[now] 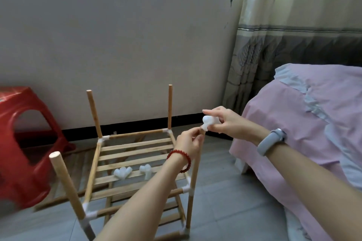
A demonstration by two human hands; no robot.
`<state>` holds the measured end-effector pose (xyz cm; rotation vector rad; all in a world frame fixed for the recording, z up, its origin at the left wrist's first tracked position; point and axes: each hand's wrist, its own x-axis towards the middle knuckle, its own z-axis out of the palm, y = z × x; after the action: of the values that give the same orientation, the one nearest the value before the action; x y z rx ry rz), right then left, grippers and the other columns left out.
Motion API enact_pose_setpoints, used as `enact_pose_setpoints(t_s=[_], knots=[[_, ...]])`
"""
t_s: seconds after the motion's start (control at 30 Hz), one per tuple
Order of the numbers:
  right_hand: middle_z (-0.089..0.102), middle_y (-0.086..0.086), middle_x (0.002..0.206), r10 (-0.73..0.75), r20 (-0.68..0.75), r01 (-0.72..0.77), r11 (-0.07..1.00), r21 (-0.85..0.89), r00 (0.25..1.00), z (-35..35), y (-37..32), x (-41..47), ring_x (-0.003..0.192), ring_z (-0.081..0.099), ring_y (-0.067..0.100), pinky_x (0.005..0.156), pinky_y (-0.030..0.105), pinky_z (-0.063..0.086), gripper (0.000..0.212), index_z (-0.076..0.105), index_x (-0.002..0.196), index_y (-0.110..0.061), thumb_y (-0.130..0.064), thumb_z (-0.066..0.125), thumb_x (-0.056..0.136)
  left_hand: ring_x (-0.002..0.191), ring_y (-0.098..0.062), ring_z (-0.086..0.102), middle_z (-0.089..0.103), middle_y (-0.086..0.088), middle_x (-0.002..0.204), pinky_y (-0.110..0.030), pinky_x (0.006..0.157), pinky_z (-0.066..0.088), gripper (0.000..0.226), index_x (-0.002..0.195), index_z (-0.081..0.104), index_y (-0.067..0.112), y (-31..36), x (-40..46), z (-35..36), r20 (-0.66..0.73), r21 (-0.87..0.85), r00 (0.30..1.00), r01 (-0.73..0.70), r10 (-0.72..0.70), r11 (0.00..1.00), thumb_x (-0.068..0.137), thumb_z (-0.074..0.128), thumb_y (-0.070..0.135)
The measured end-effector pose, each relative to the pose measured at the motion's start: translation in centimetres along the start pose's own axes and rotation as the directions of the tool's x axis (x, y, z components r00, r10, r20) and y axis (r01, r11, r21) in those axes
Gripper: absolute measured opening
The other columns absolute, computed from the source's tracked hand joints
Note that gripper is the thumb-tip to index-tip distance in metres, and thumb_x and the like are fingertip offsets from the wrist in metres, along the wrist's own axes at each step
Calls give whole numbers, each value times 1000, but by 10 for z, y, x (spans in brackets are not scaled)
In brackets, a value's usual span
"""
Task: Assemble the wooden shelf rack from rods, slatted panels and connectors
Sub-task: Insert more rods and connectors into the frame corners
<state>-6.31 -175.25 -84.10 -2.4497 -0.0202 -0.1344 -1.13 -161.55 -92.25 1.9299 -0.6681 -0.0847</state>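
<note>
The partly built wooden rack (pixel 135 148) stands on the floor, with slatted panels joined by white connectors and upright rods at its corners. My left hand (pixel 189 143) grips the top of the near right upright rod (pixel 193 182). My right hand (pixel 225 121) pinches a white plastic connector (pixel 208 122) and holds it against that rod's top end. Two more white connectors (pixel 122 172) (pixel 146 170) lie on the upper slatted panel. The other three upright rods (pixel 94 113) (pixel 170 106) (pixel 65 180) have bare tops.
A red plastic stool (pixel 23 143) stands at the left beside the rack. A bed with pink sheets (pixel 305 133) fills the right side. Loose rods (pixel 58 199) lie on the tiled floor under and left of the rack. A wall and curtain (pixel 274 45) stand behind.
</note>
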Motion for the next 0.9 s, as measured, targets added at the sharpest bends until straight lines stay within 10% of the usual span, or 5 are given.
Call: enact_pose_setpoints(t_s=[0.23, 0.53, 0.9], knots=[[60, 1, 94, 52, -122, -23, 974, 224, 991, -3, 9, 0, 68, 56, 10, 65, 19, 46, 29, 57, 111, -12, -8, 65, 84, 82, -17, 61, 66, 0, 83, -30, 82, 48, 22, 104, 67, 19, -3, 2, 1, 2, -81, 1000, 21, -20, 997, 93, 49, 12], [54, 14, 120, -191, -177, 90, 883, -461, 966, 13, 15, 5, 111, 51, 31, 96, 36, 39, 35, 58, 122, -5, -1, 51, 88, 86, -13, 61, 66, 3, 87, -26, 83, 49, 20, 100, 65, 24, -6, 2, 2, 24, -155, 1000, 21, -18, 988, 94, 50, 12], [62, -2, 105, -209, -125, 172, 951, -256, 970, 3, 8, 8, 102, 49, 16, 91, 28, 37, 40, 60, 124, -18, -16, 67, 85, 88, -11, 61, 66, 3, 88, -16, 73, 47, 19, 98, 66, 22, -11, 5, 3, 45, -145, 999, 2, 4, 989, 96, 48, 15]])
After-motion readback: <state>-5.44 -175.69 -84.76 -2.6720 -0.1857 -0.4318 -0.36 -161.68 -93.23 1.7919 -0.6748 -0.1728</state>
